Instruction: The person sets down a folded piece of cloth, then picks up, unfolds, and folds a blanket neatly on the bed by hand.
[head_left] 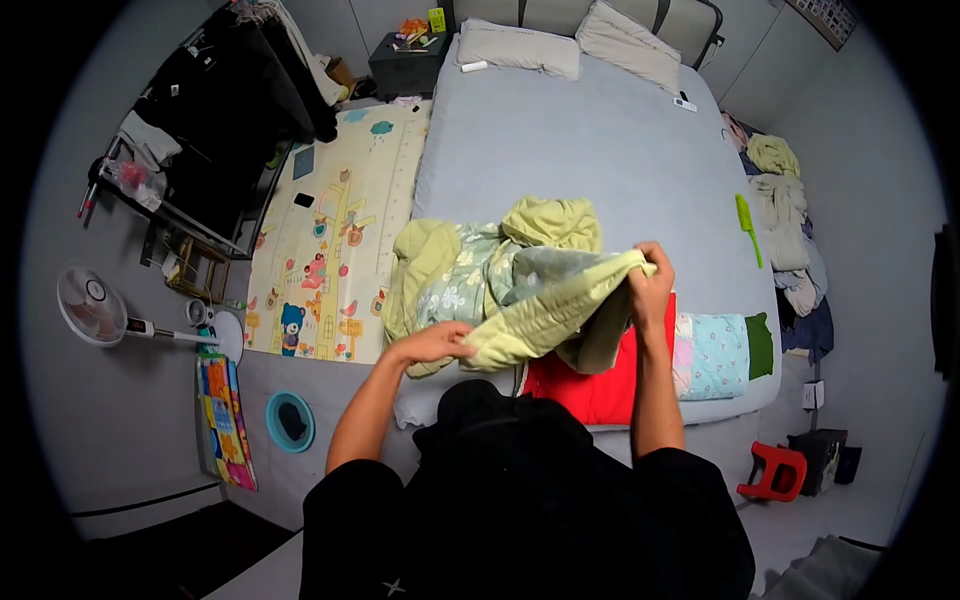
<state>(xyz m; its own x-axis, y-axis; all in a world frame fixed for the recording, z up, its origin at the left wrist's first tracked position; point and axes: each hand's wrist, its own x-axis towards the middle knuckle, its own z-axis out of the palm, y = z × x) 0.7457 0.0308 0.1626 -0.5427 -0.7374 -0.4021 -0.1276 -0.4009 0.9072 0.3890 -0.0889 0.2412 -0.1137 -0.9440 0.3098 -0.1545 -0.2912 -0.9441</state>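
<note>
A light yellow-green cloth (550, 325) with a grey-green flowered part lies bunched across the near end of the bed. Its kind, garment or cover, I cannot make out. My left hand (437, 343) pinches its near edge at the left. Raised at the right, my right hand (651, 285) grips a corner, so a band of the cloth stretches between both hands. More of it lies heaped beyond them. Beneath my right forearm is a red folded cloth (585, 385), partly covered. Beside that lie a light blue patterned folded cloth (712, 355) and a dark green one (760, 345).
The bed (560, 130) has two pillows (520, 50) at its far end and a green brush (748, 230) on the right. Clothes (780, 205) are piled along the right side. To the left are a fan (95, 305), a blue basin (290, 421) and a patterned mat (340, 240).
</note>
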